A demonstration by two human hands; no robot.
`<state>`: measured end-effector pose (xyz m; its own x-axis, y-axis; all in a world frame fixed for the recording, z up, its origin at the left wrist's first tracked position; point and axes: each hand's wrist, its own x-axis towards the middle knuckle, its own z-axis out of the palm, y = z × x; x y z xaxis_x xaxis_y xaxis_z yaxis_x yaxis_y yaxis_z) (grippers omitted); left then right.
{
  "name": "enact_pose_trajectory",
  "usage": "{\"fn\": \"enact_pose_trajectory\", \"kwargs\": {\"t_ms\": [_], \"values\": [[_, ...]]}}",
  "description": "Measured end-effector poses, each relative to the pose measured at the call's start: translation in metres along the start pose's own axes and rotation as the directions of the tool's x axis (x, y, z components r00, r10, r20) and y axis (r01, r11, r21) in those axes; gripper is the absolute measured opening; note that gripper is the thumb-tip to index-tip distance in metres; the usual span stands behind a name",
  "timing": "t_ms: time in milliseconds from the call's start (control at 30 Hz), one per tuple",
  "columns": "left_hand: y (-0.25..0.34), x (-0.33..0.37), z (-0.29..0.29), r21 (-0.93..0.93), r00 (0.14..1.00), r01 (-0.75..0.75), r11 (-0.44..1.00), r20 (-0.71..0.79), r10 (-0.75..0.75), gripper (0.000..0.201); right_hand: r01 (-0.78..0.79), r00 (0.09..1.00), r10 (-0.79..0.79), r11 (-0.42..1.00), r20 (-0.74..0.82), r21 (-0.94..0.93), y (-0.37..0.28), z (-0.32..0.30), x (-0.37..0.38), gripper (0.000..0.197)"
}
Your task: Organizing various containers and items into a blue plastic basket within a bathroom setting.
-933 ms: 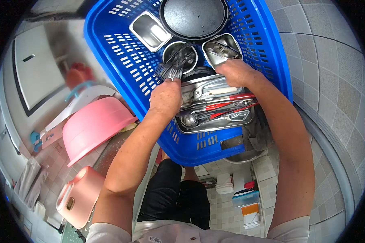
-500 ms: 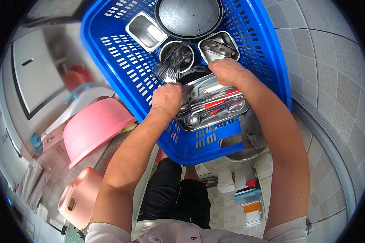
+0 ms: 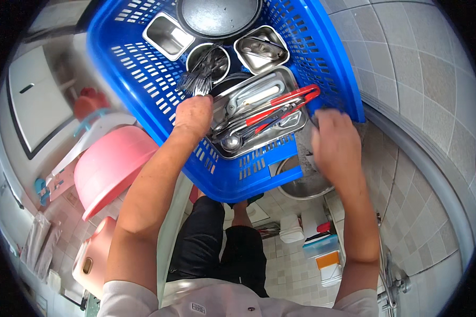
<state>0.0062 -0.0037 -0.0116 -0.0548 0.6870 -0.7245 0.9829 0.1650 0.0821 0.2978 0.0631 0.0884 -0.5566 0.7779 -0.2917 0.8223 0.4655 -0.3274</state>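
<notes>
My left hand [image 3: 194, 117] is closed round a bunch of forks [image 3: 197, 83], whose tines stick out past the fingers against a round metal cup of cutlery [image 3: 217, 59]. Beside this fist lies a rectangular metal tray [image 3: 299, 122] with a ladle, red-handled tongs [image 3: 296, 95] and other utensils. Out at the basket's lower right side, my right hand [image 3: 337, 142] is smeared by motion, so its fingers and anything in them are unclear. It hovers near a metal basin [image 3: 307, 187], part of which shows below the basket. All the cutlery containers sit inside a blue plastic basket [image 3: 248, 187].
The basket also holds a dark round pan [image 3: 219, 16], a rectangular steel container [image 3: 166, 37] and another one with utensils [image 3: 262, 50]. At left are a pink basin [image 3: 111, 169] and a peach-coloured container [image 3: 92, 259]. A tiled wall [image 3: 428, 105] rises at right.
My right hand has left the tray and steel container and moved right and toward me. The red-handled tongs show more fully. The basket sits further left and up in view; my left fist stays by the cup.
</notes>
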Motion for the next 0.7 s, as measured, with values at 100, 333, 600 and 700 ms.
{"fn": "enact_pose_trajectory", "kwargs": {"t_ms": [100, 333, 600, 700], "values": [[0.004, 0.0, 0.0, 0.021, 1.0, 0.013, 1.0, 0.0, -0.012, 0.019, -0.001, 0.996, 0.015, 0.986, 0.084, -0.166, -0.01, -0.009, -0.044, 0.023], [-0.001, 0.004, 0.013, 0.078, 0.997, -0.005, 0.997, -0.082, 0.011, 0.02, -0.066, 0.991, 0.086, 0.981, 0.105, -0.181, 0.004, 0.007, -0.078, 0.019], [0.009, 0.001, 0.005, 0.145, 0.998, 0.039, 0.989, -0.06, -0.031, 0.021, -0.349, 0.926, 0.359, 0.932, -0.114, 0.103, 0.016, 0.011, -0.107, 0.015], [0.01, 0.0, 0.009, 0.151, 0.998, 0.035, 0.988, -0.057, -0.027, 0.021, -0.328, 0.923, 0.356, 0.927, -0.146, 0.183, 0.012, 0.024, -0.114, 0.016]]}}
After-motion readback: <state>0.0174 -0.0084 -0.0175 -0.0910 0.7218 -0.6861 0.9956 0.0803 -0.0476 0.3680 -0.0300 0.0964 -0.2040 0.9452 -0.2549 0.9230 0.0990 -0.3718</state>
